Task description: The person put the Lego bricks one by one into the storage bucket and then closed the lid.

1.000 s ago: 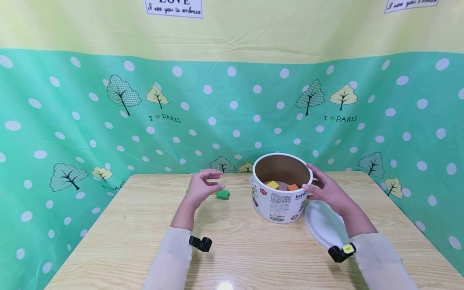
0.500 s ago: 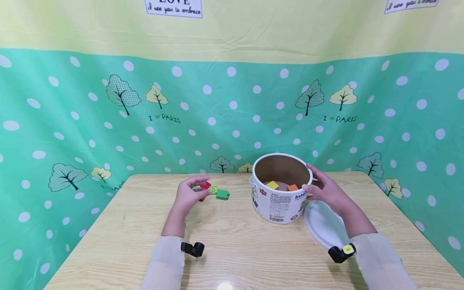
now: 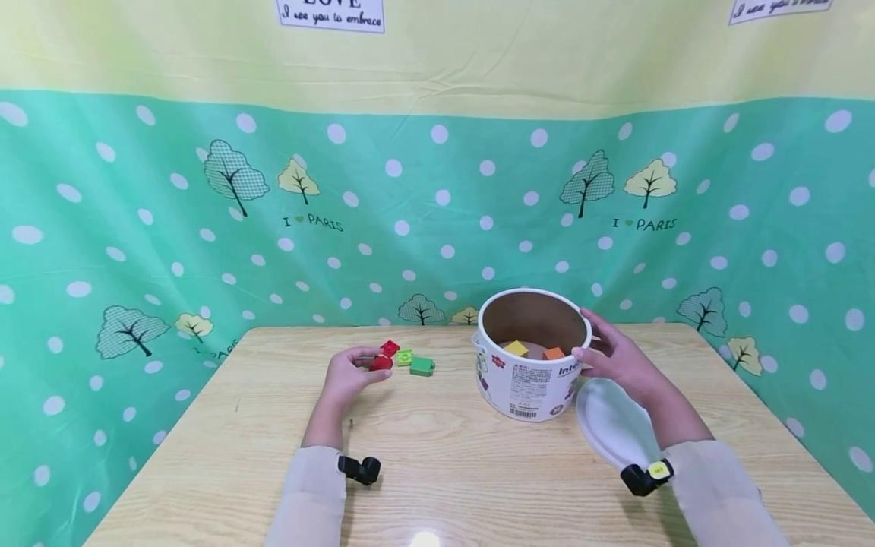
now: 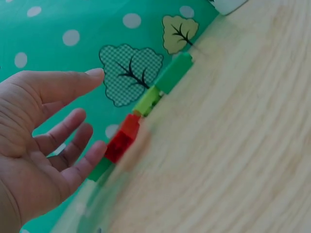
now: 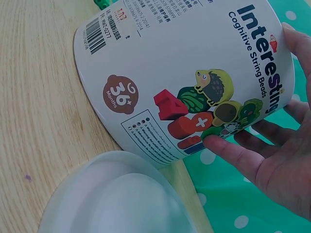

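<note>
My left hand (image 3: 347,375) is beside a small cluster of toy blocks, thumb and fingers spread on either side of a red block (image 3: 381,363). In the left wrist view its fingers are loosely bent, with a visible gap to the thumb. Another red block (image 3: 390,348), a lime green block (image 3: 404,357) and a green block (image 3: 421,366) lie just beyond. Part of another green piece (image 4: 99,170) shows near the fingers. My right hand (image 3: 618,361) rests on the side of a white bucket (image 5: 160,92), fingers spread along its wall and thumb by the rim.
Inside the bucket are a yellow block (image 3: 516,349) and an orange block (image 3: 553,354). Its pale round lid (image 3: 608,422) lies on the wooden table (image 3: 437,471), under the right forearm. A green dotted curtain (image 3: 437,197) hangs behind the table.
My left hand has moved left and lowered beside the blocks, bringing the red and lime green ones into sight. The right hand and bucket stay in place.
</note>
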Motion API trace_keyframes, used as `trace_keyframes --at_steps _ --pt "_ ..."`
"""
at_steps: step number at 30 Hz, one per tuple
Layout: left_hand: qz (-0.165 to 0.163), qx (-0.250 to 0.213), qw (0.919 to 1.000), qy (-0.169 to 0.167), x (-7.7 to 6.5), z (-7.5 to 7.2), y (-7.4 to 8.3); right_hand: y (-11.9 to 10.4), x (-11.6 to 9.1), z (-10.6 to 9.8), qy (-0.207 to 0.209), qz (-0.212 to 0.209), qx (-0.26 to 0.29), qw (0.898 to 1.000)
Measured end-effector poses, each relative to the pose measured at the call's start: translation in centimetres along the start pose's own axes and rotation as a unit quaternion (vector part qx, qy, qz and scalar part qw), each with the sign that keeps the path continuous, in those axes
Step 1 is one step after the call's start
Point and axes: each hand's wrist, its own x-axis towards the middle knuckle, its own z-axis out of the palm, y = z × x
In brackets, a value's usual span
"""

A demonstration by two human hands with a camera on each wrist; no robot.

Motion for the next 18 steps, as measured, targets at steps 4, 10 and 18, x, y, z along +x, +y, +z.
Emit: trace_keyframes --at_steps 4,10,18 --pt "-0.002 0.027 0.9996 0.001 0.1 -0.1 -0.8 0.2 0.0 0.0 -0.001 0.001 0.005 1.0" --pt "-0.001 0.057 0.9983 0.01 0.3 -0.1 -1.4 0.2 0.0 0.1 -0.002 0.005 0.008 1.0" --pt "0.026 0.104 0.9936 0.036 0.4 -0.3 -1.4 -0.1 0.0 0.0 0.0 0.001 0.001 1.0"
